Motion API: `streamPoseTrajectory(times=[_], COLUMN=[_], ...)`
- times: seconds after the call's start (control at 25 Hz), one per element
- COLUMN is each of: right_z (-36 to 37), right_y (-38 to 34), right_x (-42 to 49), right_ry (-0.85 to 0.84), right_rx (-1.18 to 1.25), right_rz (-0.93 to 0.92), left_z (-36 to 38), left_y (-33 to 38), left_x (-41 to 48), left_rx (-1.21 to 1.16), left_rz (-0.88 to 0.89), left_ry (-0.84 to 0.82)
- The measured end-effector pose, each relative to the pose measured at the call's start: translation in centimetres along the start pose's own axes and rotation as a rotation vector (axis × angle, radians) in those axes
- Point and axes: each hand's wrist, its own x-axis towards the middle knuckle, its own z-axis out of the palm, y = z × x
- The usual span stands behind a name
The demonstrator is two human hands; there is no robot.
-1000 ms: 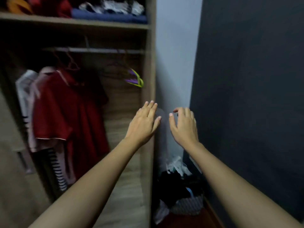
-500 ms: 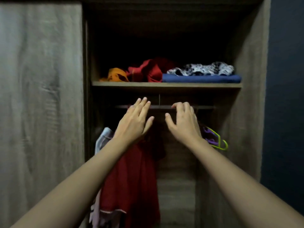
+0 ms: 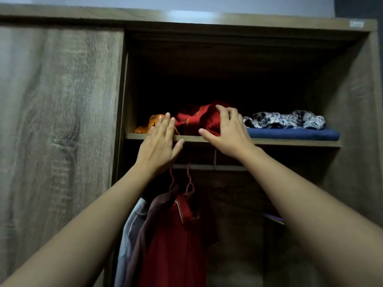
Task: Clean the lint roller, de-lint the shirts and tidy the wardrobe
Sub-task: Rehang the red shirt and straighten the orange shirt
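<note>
I face an open wooden wardrobe with a shelf (image 3: 290, 142) at hand height. A crumpled red garment (image 3: 192, 119) lies mid-shelf, and my right hand (image 3: 228, 131) curls over its right side, thumb under the bundle and fingers on top. My left hand (image 3: 160, 141) is flat with fingers apart in front of the shelf edge, its fingertips by an orange garment (image 3: 150, 124), holding nothing. Below the shelf a red shirt (image 3: 176, 241) hangs on a pink hanger (image 3: 189, 183) from the rail (image 3: 207, 167), beside a brownish and a white shirt. No lint roller is visible.
On the shelf's right lie a black-and-white patterned garment (image 3: 286, 119) on a folded blue one (image 3: 294, 134). A closed wooden sliding door (image 3: 58, 125) fills the left. A purple hanger (image 3: 273, 217) shows low right, behind my right forearm.
Both hands rose from the rail's height to the shelf. My right hand closed onto the red garment and my left reached the orange one. The view tilted upward.
</note>
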Motion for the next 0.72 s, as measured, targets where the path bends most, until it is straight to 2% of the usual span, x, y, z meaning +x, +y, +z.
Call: streamPoseTrajectory(times=[0.12,0.28,0.4,0.48,0.56,0.72], right_z=[0.5,1.5,2.4,3.3,3.8,4.0], right_y=[-0.6,-1.4,-0.9,-0.3,0.1,-0.3], right_x=[2.9,6.5,8.1,8.6,9.2,9.2], right_ry=[-0.092,-0.129,-0.327,-0.403,-0.413,-0.401], right_rx=[-0.005,0.011,-0.069,-0.008,0.012,-0.144], right_rz=[-0.006,0.109,0.189,0.218,0.218,0.161], left_z=[1.1,2.3,2.7,2.8,2.8,2.7], left_y=[-1.3,-2.3,-2.4,-2.4,-2.3,-2.3], left_x=[1.1,1.3,1.3,1.4,1.3,1.2], left_rx=[0.042,0.12,0.094,0.091,0.078,0.061], left_rz=[-0.052,-0.031,-0.033,-0.027,-0.027,-0.039], left_ry=[-0.082,-0.041,-0.012,-0.005,0.001,-0.002])
